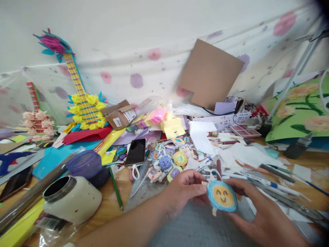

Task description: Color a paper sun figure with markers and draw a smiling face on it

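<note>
A small round smiley-face charm, blue with a yellow centre, faces me above the grey cutting mat. It has a white loop on top and a small tab at the bottom. My left hand pinches its left edge between thumb and fingers. From the other side, my right hand grips it, with the thumb below and the fingers at the upper edge, partly hidden behind it. Just beyond my left hand lies a heap of similar decorated discs in blue, yellow, purple and white.
Left of the mat are a cream jar, a purple tub and a green pencil. A black phone lies behind. Pens and paper scraps crowd the right. Paper guitars and cardboard stand at the back.
</note>
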Action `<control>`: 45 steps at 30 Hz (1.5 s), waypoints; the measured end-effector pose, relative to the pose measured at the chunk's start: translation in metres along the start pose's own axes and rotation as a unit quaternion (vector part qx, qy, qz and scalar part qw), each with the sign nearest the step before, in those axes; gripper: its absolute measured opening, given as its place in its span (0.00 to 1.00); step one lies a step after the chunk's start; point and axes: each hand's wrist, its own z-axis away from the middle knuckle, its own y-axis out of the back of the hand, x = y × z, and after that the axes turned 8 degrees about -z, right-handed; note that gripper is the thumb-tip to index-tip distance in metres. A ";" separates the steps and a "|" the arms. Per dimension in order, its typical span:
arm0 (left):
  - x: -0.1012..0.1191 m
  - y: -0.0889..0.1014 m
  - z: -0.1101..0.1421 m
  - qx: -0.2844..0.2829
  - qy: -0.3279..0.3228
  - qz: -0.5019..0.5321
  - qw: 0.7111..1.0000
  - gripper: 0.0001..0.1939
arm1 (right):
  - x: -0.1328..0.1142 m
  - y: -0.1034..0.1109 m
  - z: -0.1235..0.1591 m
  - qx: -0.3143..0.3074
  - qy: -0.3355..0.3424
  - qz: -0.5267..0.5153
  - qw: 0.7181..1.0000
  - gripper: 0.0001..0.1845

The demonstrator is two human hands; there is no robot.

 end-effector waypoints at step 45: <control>0.009 0.009 -0.002 0.111 -0.047 -0.183 0.976 0.15 | -0.006 0.020 0.005 -0.034 -0.140 -0.188 0.972 0.10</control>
